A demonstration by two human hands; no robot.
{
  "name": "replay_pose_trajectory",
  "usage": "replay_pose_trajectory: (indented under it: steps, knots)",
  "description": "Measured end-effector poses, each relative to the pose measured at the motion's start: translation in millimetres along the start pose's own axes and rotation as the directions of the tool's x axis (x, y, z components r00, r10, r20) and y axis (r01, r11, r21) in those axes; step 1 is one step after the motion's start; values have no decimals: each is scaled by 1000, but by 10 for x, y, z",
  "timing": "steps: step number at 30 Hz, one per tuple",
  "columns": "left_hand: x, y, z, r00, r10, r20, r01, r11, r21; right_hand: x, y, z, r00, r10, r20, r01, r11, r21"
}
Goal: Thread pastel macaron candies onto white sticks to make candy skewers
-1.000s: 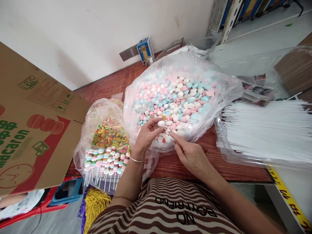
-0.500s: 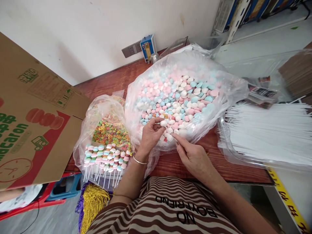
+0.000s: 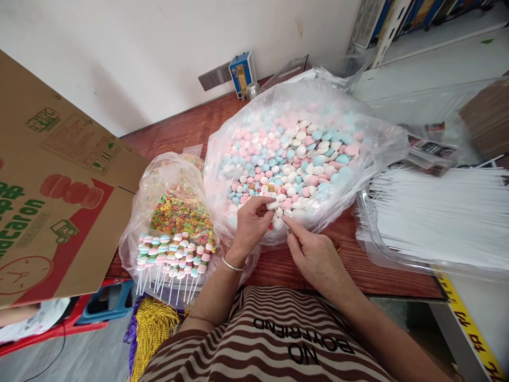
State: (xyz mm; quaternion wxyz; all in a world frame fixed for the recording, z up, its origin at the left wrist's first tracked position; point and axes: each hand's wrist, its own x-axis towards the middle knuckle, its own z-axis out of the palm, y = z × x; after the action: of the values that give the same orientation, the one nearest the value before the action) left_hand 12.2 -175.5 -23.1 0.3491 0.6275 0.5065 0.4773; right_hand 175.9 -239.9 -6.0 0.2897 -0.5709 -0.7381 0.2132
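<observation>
A: What are the hands on right now?

B: The left hand [image 3: 251, 222] pinches a white, flattened round candy [image 3: 272, 205] between thumb and fingertips, its grip narrow and closed on the piece, just over the near edge of the big clear plastic bag of pink, blue and white candies [image 3: 294, 154]. The right hand [image 3: 314, 257] meets it from the right; its grip is pinched tight too, apparently on a thin white stick, though the stick is too small and hidden for me to be sure.

A: So how far along would you say the work is?

B: My guess is early to midway. To the left, near the counter's edge, a row of finished skewers of stacked pastel candies on white sticks [image 3: 173, 257] lies on a smaller clear bag of multicoloured ring-shaped candies [image 3: 178, 212]. That is the done part.

A: And what is left?

B: Plenty, by the look of it. The big bag is heaped full, and on the right a clear tray of loose white sticks [image 3: 437, 212] is well stocked. The piece in hand looks like one candy of a skewer in the making.

A: Anything else about?

B: A brown printed cardboard box flap [image 3: 59, 180] leans far left of the red-brown wooden counter [image 3: 186, 130].
</observation>
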Motion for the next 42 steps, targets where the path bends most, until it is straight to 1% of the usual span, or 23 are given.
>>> replay_pose_trajectory:
  steps: [5,8,11,13,15,18,19,20,21,22,23,24,25,26,27,28,29,31,33,35,39,42]
  knots:
    - [-46,42,29,998,-49,-36,46,997,-69,-11,-1,93,1000,-26,-3,26,1000,-13]
    - [-80,62,37,997,-74,-17,71,988,-136,-23,3,140,999,-39,-20,39,999,3]
    - [-135,31,53,997,-77,2,77,984,-160,-18,7,178,998,-50,-45,51,999,14]
    - [-189,-1,75,998,-66,7,66,991,-120,3,13,208,996,-50,-67,51,999,14]
    - [-262,-5,92,999,-44,7,44,998,-40,33,22,240,995,-45,-91,47,999,19]
    - [-406,84,43,998,43,43,-48,992,119,67,35,276,988,-68,-137,79,994,77]
    - [-457,130,-13,995,93,41,-99,978,181,69,36,279,985,-75,-157,94,989,113]
    - [-507,174,-95,988,152,13,-151,956,253,67,36,279,981,-77,-176,105,983,154]
    - [-555,206,-205,974,222,-48,-194,922,334,59,34,274,979,-74,-189,111,975,195]
    - [-597,219,-345,945,299,-132,-219,879,423,48,31,266,979,-69,-194,114,966,234]
    - [-633,206,-512,903,367,-225,-213,835,508,33,25,258,979,-69,-190,120,955,269]
    - [-662,161,-698,853,419,-312,-177,794,582,15,17,252,981,-79,-179,131,944,303]
    - [-681,85,-896,814,442,-377,-117,761,638,-5,5,249,982,-99,-163,148,932,331]
    - [-689,-21,-1094,797,419,-436,-26,745,667,-25,-11,252,982,-122,-146,167,920,354]
    - [-685,-152,-1280,801,361,-477,70,735,675,-45,-31,262,981,-146,-129,184,911,369]
    - [-669,-298,-1445,822,282,-495,158,722,674,-65,-55,279,979,-169,-116,201,904,376]
    - [-641,-450,-1581,853,184,-489,233,703,672,-82,-83,301,975,-194,-105,220,899,378]
    - [-554,-733,-1758,885,6,-466,353,644,679,-112,-140,354,965,-244,-95,262,890,373]
    - [-442,-948,-1827,896,-63,-440,383,614,690,-134,-189,408,953,-288,-90,300,879,370]
    - [-323,-1082,-1836,908,-75,-412,370,605,705,-151,-222,451,947,-309,-81,317,872,372]
    - [-144,-1208,-1826,920,-97,-380,365,570,737,-174,-255,501,958,-286,-28,274,882,384]
    - [-103,-1257,-1836,917,-112,-382,378,548,746,-175,-293,525,968,-247,46,209,893,398]
